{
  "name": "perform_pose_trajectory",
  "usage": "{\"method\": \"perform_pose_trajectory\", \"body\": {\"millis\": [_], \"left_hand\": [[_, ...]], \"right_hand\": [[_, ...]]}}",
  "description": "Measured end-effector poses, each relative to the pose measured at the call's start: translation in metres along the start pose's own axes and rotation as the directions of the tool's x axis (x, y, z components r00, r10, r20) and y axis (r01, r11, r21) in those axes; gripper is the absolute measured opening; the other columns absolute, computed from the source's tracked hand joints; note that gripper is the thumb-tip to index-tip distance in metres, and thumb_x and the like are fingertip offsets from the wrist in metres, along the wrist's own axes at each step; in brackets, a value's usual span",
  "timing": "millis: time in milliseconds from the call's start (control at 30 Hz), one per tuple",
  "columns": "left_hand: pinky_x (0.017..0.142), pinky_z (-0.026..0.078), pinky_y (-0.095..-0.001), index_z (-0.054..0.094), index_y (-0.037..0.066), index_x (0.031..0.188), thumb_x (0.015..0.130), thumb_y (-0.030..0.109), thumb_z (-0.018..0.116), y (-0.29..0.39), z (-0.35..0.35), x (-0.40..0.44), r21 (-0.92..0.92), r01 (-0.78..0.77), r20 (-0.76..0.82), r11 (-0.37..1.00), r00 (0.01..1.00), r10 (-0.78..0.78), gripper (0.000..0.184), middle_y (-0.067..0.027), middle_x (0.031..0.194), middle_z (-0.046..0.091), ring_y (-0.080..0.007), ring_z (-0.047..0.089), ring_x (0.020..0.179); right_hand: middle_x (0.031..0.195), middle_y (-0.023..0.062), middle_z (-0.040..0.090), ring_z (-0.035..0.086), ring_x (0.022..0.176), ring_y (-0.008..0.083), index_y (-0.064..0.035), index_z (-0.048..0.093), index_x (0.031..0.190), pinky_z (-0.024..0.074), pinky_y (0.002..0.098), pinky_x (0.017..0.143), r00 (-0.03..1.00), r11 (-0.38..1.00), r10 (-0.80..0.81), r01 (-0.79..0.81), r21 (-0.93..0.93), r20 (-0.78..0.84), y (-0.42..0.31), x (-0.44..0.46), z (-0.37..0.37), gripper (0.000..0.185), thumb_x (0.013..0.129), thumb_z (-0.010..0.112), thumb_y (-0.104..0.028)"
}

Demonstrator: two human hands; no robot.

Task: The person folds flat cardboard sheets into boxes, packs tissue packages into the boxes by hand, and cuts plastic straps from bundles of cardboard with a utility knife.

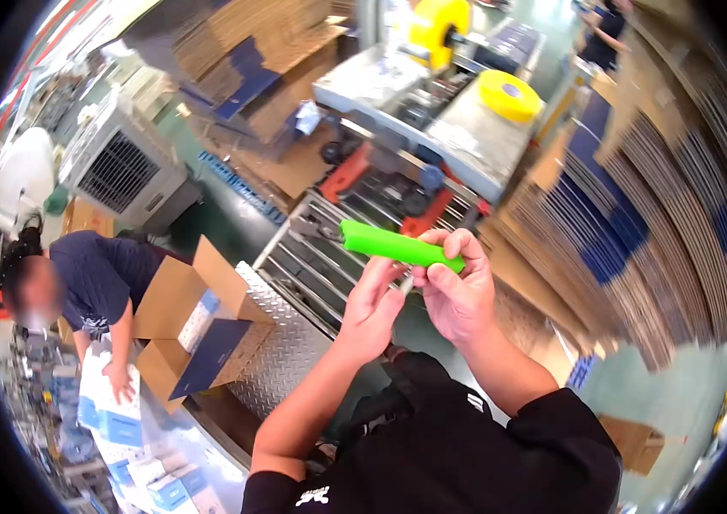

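Along the right side, stack [629,206]: flat cardboard in close rows; a stray right arm [507,373] could set it sliding, I judge, if the sheets are loose.
Machine [475,150]: ahead, with a yellow roll [509,96] lying on its bed; anything dropped forward might lodge among its parts.
Rollers [299,265]: beyond and seemingly below the green tube [393,246], with gaps between the bars. A dropped tube could slip into a gap or roll off, its round shape being the cause.
Co-worker [106,278]: at left, bent over the table [162,424], one hand [119,381] on white packs [119,427]; a wide swing of the left arm [312,390] might get in that person's way.
Box [162,304]: open, flaps spread, between the co-worker and the left arm; a flap could catch an elbow and shift the box.
Right hand [457,287]: fingers closed on the tube's right end. A slip seems the chief risk, since this grip sits at one end only.
Left hand [372,304]: fingers bent beneath the tube's middle, partly hidden; I cannot tell whether they grip or merely touch. If they only rest there, the tube could pivot under a push.
Green tube: held up before the body, left end jutting free; too hard a squeeze might dent it, if it is soft.
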State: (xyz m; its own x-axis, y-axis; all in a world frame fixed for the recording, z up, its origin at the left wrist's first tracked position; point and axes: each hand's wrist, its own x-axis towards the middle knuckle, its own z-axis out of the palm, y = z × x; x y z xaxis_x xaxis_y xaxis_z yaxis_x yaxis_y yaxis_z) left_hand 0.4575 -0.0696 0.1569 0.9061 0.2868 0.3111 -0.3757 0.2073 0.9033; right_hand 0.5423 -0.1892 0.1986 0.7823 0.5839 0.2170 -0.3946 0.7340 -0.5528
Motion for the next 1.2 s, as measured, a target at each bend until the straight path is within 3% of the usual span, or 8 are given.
{"method": "perform_pose_trajectory", "body": {"millis": [133,267,367,467,800,967,1067,1200], "left_hand": [[0.111,0.039,-0.0378,0.058,0.0,0.138,0.099,0.011,0.055,0.037,0.096,-0.024,-0.117,-0.066,0.173,0.991,0.981,0.086,0.04,-0.0139,0.147,0.052,-0.0236,0.049,0.135],[0.097,0.05,-0.0317,0.064,-0.002,0.128,0.102,0.013,0.052,0.034,0.164,-0.067,-0.093,0.15,0.344,0.984,0.933,-0.109,0.033,-0.0139,0.147,0.053,-0.0177,0.058,0.121],[0.113,0.039,-0.0414,0.065,-0.001,0.13,0.101,0.013,0.055,0.03,0.208,-0.085,0.033,0.182,0.487,0.983,0.856,-0.175,0.034,-0.017,0.146,0.053,-0.0277,0.051,0.134],[0.118,0.033,-0.0431,0.055,-0.002,0.14,0.101,0.013,0.054,0.028,0.249,-0.096,0.167,0.055,0.611,0.984,0.778,-0.147,0.042,-0.0197,0.149,0.051,-0.0313,0.045,0.141],[0.115,0.035,-0.0453,0.038,0.0,0.152,0.082,0.01,0.07,0.027,0.391,-0.063,0.365,-0.407,0.798,0.837,0.6,-0.055,0.078,-0.0214,0.15,0.044,-0.0351,0.045,0.138],[0.112,0.033,-0.0541,0.046,0.001,0.142,0.078,0.027,0.079,0.036,0.512,-0.013,0.326,-0.882,0.829,0.34,0.439,0.346,0.077,-0.0241,0.146,0.044,-0.043,0.043,0.134],[0.109,0.032,-0.0578,0.049,0.003,0.139,0.081,0.035,0.078,0.037,0.595,0.014,0.313,-0.95,0.817,0.01,0.275,0.507,0.072,-0.0256,0.146,0.044,-0.0469,0.042,0.132],[0.112,0.03,-0.0598,0.049,0.01,0.14,0.09,0.045,0.07,0.054,0.694,0.043,0.323,-0.816,0.848,-0.48,0.024,0.53,0.065,-0.026,0.153,0.033,-0.0444,0.035,0.139]], "right_hand": [[0.115,0.0081,0.064,0.066,0.094,0.0185,-0.0109,0.053,0.1,0.059,0.033,0.08,0.978,0.999,-0.026,0.031,0.018,-0.208,-0.039,-0.117,0.013,0.019,0.095,0.07,-0.004],[0.118,0.0019,0.061,0.058,0.103,0.0099,-0.0064,0.056,0.126,0.0533,0.0305,0.082,0.944,0.668,-0.264,0.033,-0.743,-0.196,-0.092,-0.202,0.011,0.023,0.104,0.058,-0.012],[0.113,0.0033,0.064,0.061,0.098,0.0127,-0.0047,0.053,0.136,0.0533,0.0322,0.083,0.964,0.561,-0.192,-0.048,-0.826,-0.187,-0.133,-0.254,-0.003,0.033,0.105,0.055,-0.013],[0.113,0.0031,0.064,0.058,0.105,0.013,-0.0019,0.057,0.132,0.0481,0.0316,0.092,0.949,0.506,-0.255,-0.032,-0.862,-0.185,-0.174,-0.285,-0.005,0.03,0.105,0.056,-0.013],[0.073,0.003,0.061,0.057,0.065,0.0104,-0.0019,0.061,0.117,0.0472,0.0282,0.062,0.564,0.052,-0.824,-0.019,-0.998,-0.054,-0.369,-0.389,-0.072,0.02,0.097,0.058,-0.007],[0.094,0.0118,0.07,0.067,0.077,0.0166,0.0011,0.056,0.133,0.0551,0.0287,0.074,0.5,-0.156,-0.856,-0.012,-0.988,0.129,-0.515,-0.416,-0.116,0.04,0.094,0.053,0.005],[0.093,0.0127,0.067,0.066,0.073,0.0225,-0.003,0.057,0.137,0.0537,0.0322,0.068,0.408,-0.525,-0.775,0.011,-0.851,0.483,-0.615,-0.407,-0.17,0.045,0.092,0.06,0.002],[0.085,0.011,0.062,0.062,0.067,0.0278,-0.0102,0.058,0.141,0.0506,0.0371,0.063,0.537,-0.487,-0.727,0.039,-0.873,0.429,-0.726,-0.381,-0.218,0.051,0.09,0.065,-0.004]]}}
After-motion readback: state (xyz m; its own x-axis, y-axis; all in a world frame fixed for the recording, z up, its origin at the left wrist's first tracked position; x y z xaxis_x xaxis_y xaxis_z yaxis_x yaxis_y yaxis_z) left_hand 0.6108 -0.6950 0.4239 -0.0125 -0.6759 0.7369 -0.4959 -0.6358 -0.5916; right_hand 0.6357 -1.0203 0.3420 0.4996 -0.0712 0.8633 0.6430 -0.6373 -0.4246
